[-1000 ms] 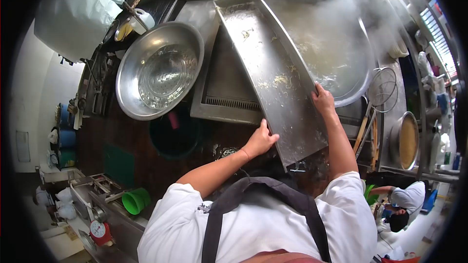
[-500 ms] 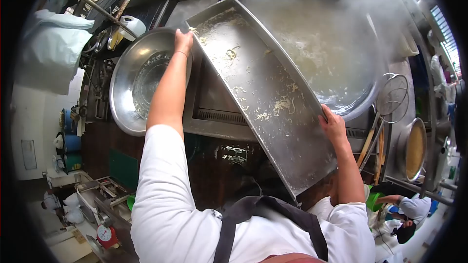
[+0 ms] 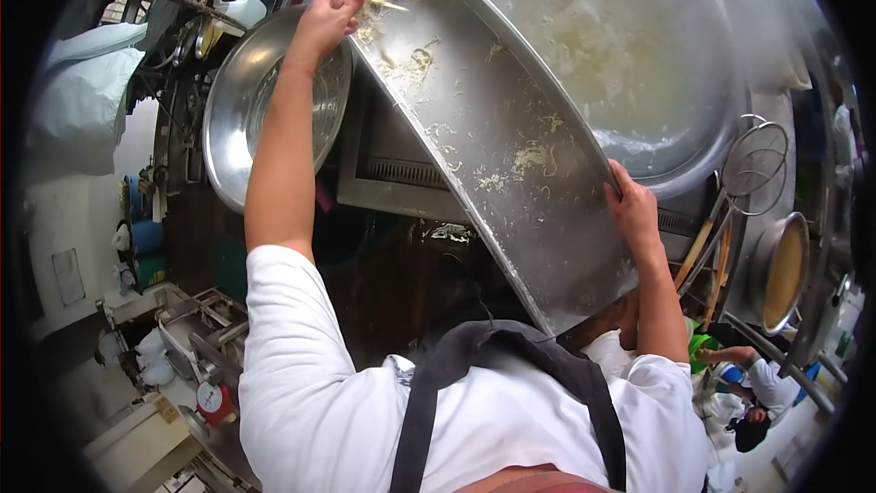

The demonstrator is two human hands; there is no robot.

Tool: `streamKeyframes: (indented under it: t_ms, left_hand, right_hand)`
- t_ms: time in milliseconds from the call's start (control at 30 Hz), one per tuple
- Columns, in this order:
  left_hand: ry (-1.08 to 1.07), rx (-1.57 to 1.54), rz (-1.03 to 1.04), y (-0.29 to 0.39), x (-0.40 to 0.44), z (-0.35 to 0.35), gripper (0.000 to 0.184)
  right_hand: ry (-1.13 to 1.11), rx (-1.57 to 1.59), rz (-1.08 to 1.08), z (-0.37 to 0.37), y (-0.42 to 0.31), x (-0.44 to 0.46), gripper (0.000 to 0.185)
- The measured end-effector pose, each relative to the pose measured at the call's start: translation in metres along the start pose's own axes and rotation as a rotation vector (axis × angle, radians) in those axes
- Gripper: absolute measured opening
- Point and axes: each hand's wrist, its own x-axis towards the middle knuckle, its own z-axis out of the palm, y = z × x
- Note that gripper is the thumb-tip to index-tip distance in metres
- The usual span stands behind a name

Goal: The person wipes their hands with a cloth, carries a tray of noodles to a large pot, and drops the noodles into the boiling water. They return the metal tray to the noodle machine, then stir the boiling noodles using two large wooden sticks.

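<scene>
A long, deep metal tray [image 3: 511, 210] slants across the view, with pale noodle scraps [image 3: 529, 160] stuck to its inside. My right hand [image 3: 634, 210] is closed over the tray's right rim. At the far left corner is my left hand [image 3: 327, 27], its fingers curled around the end of a thin pale strip [image 3: 387, 4] that sticks out over the tray. Whether that hand also touches the rim cannot be made out. Beyond the tray, a large pot [image 3: 675, 178] holds cloudy, steaming liquid [image 3: 611, 64].
A wide steel bowl [image 3: 228, 128] stands left of the tray. On the right are a wire strainer [image 3: 756, 160] and a pan with tan contents [image 3: 783, 274]. A red scale [image 3: 214, 402] is at lower left. Another person [image 3: 762, 383] bends at lower right.
My left hand has shifted from the tray's corner, up and left, and the pale strip now shows in its fingers. The right hand keeps its grip on the tray.
</scene>
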Motion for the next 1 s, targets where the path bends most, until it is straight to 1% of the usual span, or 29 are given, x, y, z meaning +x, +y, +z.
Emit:
streamKeyframes:
  t_ms: [67,100,133,200,233,267,300,333,367,433,500,533,633,667,700,733,767,800,833,867,900,933,967,1000]
  left_hand:
    - [-0.013,-0.08,-0.122,-0.023,-0.028,-0.004,0.045]
    - [0.06,0.108,-0.152,-0.042,-0.056,0.008,0.048]
    - [-0.013,0.228,-0.225,-0.079,-0.083,0.026,0.054]
    - [-0.141,0.307,-0.147,-0.115,-0.13,0.067,0.057]
    - [-0.093,0.059,-0.101,-0.117,-0.146,0.081,0.051]
    - [-0.106,0.036,-0.051,-0.119,-0.15,0.085,0.047]
    - [-0.116,0.012,-0.002,-0.121,-0.151,0.087,0.044]
    - [-0.047,-0.003,0.049,-0.113,-0.153,0.09,0.041]
    - [-0.128,0.006,-0.059,-0.095,-0.154,0.081,0.04]
    - [-0.122,0.034,-0.089,-0.08,-0.147,0.069,0.04]
    - [-0.179,-0.215,-0.011,-0.03,-0.152,0.05,0.038]
    - [-0.114,-0.383,-0.024,-0.001,-0.162,0.048,0.036]
    - [0.06,-0.232,-0.107,-0.006,-0.213,0.044,0.036]
    - [0.093,0.032,-0.151,-0.039,-0.237,0.063,0.027]
    - [-0.159,-0.217,-0.385,-0.036,-0.271,0.077,0.014]
    - [-0.306,-0.478,-0.521,-0.057,-0.309,0.105,0.038]
    - [-0.458,-0.63,-0.529,-0.042,-0.343,0.126,0.039]
    - [-0.405,-0.517,-0.296,-0.028,-0.368,0.149,0.041]
    - [-0.275,-0.456,-0.264,-0.021,-0.384,0.164,0.044]
    - [-0.187,-0.516,-0.295,-0.005,-0.386,0.163,0.04]
    - [-0.12,-0.451,-0.313,-0.01,-0.386,0.172,0.032]
    - [-0.061,-0.542,-0.312,-0.021,-0.385,0.186,0.026]
    - [-0.008,-0.58,-0.281,-0.02,-0.386,0.185,0.021]
    - [0.045,-0.561,-0.279,-0.02,-0.39,0.183,0.02]
  right_hand:
    - [0.032,0.003,-0.02,0.0,0.001,0.003,0.039]
    - [0.033,0.01,-0.018,-0.001,-0.001,0.003,0.038]
    - [0.034,0.017,-0.014,-0.001,-0.002,0.002,0.036]
    - [0.017,0.009,0.019,0.0,0.0,0.003,0.034]
    - [0.003,0.001,0.036,0.0,0.0,0.002,0.033]
    - [-0.006,0.033,0.04,-0.001,-0.001,0.001,0.032]
    - [-0.015,0.064,0.041,-0.002,-0.003,0.003,0.032]
    - [-0.021,0.094,0.036,-0.003,-0.004,0.006,0.032]
    - [-0.046,0.05,0.031,0.0,-0.001,0.008,0.032]
    - [-0.086,-0.036,0.019,0.006,0.007,0.013,0.033]
    - [-0.017,-0.062,-0.087,0.006,-0.003,0.025,0.036]
    - [0.021,-0.074,-0.145,0.007,-0.009,0.034,0.037]
    - [0.079,-0.083,-0.243,0.021,-0.021,0.074,0.039]
    - [0.059,-0.074,-0.236,0.026,-0.024,0.087,0.039]
    - [0.043,-0.068,-0.228,0.031,-0.028,0.101,0.038]
    - [0.023,-0.064,-0.22,0.036,-0.033,0.113,0.038]
    - [-0.007,-0.053,-0.137,0.039,-0.038,0.124,0.038]
    - [-0.04,-0.043,-0.06,0.041,-0.044,0.134,0.038]
    - [-0.072,-0.032,0.008,0.043,-0.052,0.143,0.038]
    - [-0.119,0.015,0.068,0.046,-0.049,0.15,0.036]
    - [-0.114,0.121,0.014,0.055,-0.034,0.155,0.035]
    - [-0.043,0.182,-0.067,0.067,-0.018,0.158,0.032]
    - [-0.112,0.198,-0.062,0.066,-0.017,0.164,0.029]
    - [-0.145,0.198,-0.061,0.061,-0.024,0.166,0.027]
